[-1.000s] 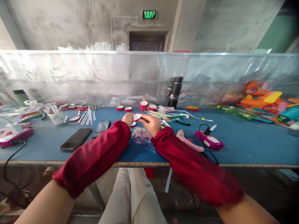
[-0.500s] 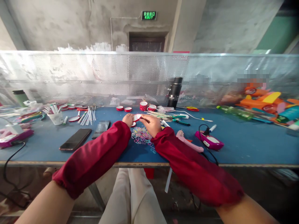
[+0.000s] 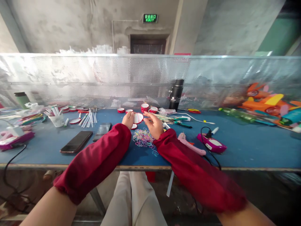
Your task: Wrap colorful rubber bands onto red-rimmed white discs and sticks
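My left hand (image 3: 128, 120) pinches a red-rimmed jar lid (image 3: 138, 117) by its left side, its white inside tilted towards me. A thin red line runs across that white face; I cannot make out what it is. My right hand (image 3: 154, 123) is beside the lid's right edge with its fingers stretched out and apart. Whether a fingertip touches the rim is unclear. Just below the held lid, another red-rimmed lid (image 3: 134, 126) lies on the table. Nearer to me spreads a pile of coloured rubber bands (image 3: 144, 138), close under my right hand.
Stacked red lids (image 3: 145, 108) and a black thermos (image 3: 176, 95) stand at the back of the blue table (image 3: 249, 141). Phones (image 3: 76, 142) and a cup of white sticks (image 3: 56, 120) are left. Right are pliers (image 3: 183, 123), a pink glue gun (image 3: 191, 145) and a purple power strip (image 3: 211, 143).
The lid has turned so more of its white inside faces me. My right hand's fingers have opened from their pinch at the rim. My left hand keeps its hold.
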Demonstrator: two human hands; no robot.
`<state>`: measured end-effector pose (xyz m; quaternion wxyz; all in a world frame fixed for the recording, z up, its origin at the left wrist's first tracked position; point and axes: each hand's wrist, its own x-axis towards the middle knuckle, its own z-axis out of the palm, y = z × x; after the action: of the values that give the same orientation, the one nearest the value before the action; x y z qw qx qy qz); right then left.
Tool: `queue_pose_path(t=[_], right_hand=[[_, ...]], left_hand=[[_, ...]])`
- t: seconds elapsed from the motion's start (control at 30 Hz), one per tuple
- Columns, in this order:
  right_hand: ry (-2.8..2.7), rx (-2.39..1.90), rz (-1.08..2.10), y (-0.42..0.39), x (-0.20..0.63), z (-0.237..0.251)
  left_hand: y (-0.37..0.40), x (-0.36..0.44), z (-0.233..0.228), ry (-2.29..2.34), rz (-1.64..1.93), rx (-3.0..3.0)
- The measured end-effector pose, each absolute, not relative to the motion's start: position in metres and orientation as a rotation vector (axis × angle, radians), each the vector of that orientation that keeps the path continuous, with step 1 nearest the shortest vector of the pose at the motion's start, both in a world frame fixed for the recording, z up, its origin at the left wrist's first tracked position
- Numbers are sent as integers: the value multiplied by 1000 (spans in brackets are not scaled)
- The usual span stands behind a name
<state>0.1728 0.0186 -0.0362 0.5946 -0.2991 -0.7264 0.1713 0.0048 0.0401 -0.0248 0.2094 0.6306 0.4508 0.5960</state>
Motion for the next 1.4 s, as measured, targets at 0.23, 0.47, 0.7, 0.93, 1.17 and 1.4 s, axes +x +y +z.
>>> queue_pose_path(t=[0.23,0.47,0.7,0.93,1.17,1.4], right_hand=[[-1618,-711,537,20,177,-33],[-1681,-734,622,12,174,-31],[-1686,-726,632,15,174,-33],[-1666,-712,687,17,174,-36],[-1649,-681,722,21,175,-38],[-1665,-691,673,22,175,-40]], left_hand=[[34,3,-25,1159,1540,2059],[31,5,-26,1112,1481,2212],[30,6,-27,1123,1493,2219],[28,9,-26,1154,1504,2184],[24,11,-25,1218,1520,2123],[28,11,-27,1199,1529,2111]])
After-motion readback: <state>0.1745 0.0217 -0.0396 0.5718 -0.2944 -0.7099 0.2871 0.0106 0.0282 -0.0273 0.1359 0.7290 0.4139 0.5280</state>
